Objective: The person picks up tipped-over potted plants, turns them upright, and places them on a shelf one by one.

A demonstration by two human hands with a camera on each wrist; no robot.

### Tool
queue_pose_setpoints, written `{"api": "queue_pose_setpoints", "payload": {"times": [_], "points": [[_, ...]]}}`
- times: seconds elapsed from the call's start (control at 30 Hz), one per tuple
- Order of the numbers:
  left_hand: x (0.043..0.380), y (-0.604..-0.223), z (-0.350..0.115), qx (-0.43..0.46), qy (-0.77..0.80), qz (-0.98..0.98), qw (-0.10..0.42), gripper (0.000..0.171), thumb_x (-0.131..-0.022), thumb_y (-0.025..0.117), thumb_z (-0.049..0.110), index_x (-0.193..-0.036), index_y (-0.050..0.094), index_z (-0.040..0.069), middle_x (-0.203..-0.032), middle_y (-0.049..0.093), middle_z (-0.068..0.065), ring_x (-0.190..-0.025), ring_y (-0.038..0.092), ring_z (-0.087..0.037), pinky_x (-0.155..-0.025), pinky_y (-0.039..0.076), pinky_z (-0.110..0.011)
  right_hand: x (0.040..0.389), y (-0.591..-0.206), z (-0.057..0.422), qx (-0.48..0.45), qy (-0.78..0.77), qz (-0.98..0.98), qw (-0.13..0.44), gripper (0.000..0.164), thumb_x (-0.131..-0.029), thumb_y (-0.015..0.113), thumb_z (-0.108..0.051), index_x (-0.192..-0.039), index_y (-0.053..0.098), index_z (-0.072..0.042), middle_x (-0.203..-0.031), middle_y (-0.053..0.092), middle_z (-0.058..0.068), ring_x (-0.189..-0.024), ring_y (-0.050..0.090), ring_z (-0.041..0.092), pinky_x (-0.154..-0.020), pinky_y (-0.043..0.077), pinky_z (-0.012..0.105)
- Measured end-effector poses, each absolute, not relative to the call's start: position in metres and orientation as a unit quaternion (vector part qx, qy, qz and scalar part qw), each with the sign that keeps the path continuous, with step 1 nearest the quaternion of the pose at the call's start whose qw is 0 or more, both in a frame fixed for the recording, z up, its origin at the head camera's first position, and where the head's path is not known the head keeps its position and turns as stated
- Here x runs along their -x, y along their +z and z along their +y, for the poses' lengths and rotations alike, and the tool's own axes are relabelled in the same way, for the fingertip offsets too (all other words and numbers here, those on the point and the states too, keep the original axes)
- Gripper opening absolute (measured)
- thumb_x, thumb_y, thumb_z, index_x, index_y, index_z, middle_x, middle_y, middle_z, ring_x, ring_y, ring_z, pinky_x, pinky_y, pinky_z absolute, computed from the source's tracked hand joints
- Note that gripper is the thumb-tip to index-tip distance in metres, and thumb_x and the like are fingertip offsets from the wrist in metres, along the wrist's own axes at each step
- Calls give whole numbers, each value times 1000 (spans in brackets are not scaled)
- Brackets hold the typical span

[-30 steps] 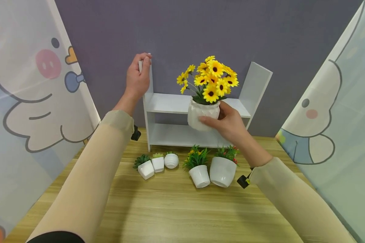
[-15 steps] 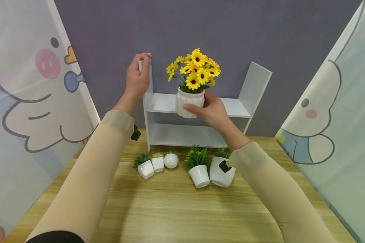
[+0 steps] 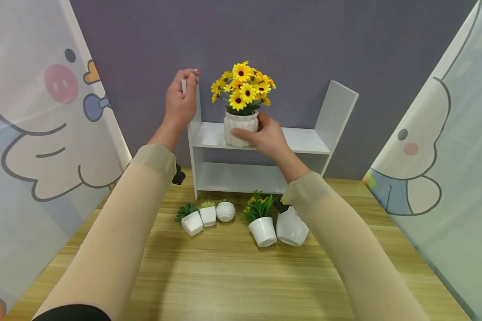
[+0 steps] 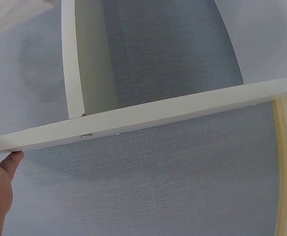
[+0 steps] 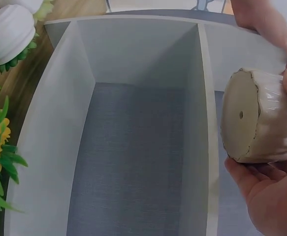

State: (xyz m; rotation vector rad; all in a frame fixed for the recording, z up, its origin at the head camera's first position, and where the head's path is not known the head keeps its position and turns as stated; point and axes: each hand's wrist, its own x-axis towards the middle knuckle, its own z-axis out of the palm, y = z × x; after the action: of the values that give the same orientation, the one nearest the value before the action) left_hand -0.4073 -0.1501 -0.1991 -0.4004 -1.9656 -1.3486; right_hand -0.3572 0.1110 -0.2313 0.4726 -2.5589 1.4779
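Observation:
My left hand (image 3: 180, 101) grips the top end of the left side panel of a white shelf (image 3: 305, 140). In the left wrist view its thumb lies against the panel's edge. My right hand (image 3: 270, 137) holds a white ridged flowerpot (image 3: 234, 129) of yellow flowers (image 3: 247, 91), thumb in front and fingers around its right side. The pot is upright at the upper board, left of its middle. The right wrist view shows the pot's underside (image 5: 240, 115) with a small hole, close to the board; contact cannot be made out.
On the wooden table (image 3: 209, 276) before the shelf lie three small potted succulents, among them a square pot (image 3: 192, 224). To their right lie a white pot with yellow-flowered greenery (image 3: 263, 232) and a larger white pot (image 3: 292, 229), partly behind my right sleeve. A grey wall stands behind.
My right hand has carried the flowerpot left and back, from right of the shelf's middle to the left part of the upper board. The left hand keeps its grip on the panel.

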Motion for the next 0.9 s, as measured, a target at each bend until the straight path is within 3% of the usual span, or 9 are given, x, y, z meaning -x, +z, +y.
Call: {"api": "queue_pose_setpoints", "payload": {"times": [0.53,0.8,0.9], "points": [[403,-199,-150,148,-507,-774,351,46,-119,41,43,-141,59,7,-148,62,-6,-133,56,-19,-110,44,-28,375,-237,95,-165,471,-865,62,80,-90,88,-57,-152,57,-17,-143,68,3,-126,67,23,-107,57,46],[401,-199,-156,145,-504,-771,362,46,-119,41,43,-139,60,6,-150,61,-5,-110,53,-12,-95,41,-27,382,-237,82,-161,474,-864,50,88,-88,88,-59,-156,53,-15,-150,65,3,-133,64,23,-112,54,45],[401,-199,-157,140,-502,-775,357,46,-119,41,44,-139,60,7,-151,61,-4,-118,56,-15,-98,42,-27,384,-237,78,-149,475,-866,45,93,-88,89,-60,-159,49,-14,-153,63,4,-135,63,23,-113,53,45]]}}
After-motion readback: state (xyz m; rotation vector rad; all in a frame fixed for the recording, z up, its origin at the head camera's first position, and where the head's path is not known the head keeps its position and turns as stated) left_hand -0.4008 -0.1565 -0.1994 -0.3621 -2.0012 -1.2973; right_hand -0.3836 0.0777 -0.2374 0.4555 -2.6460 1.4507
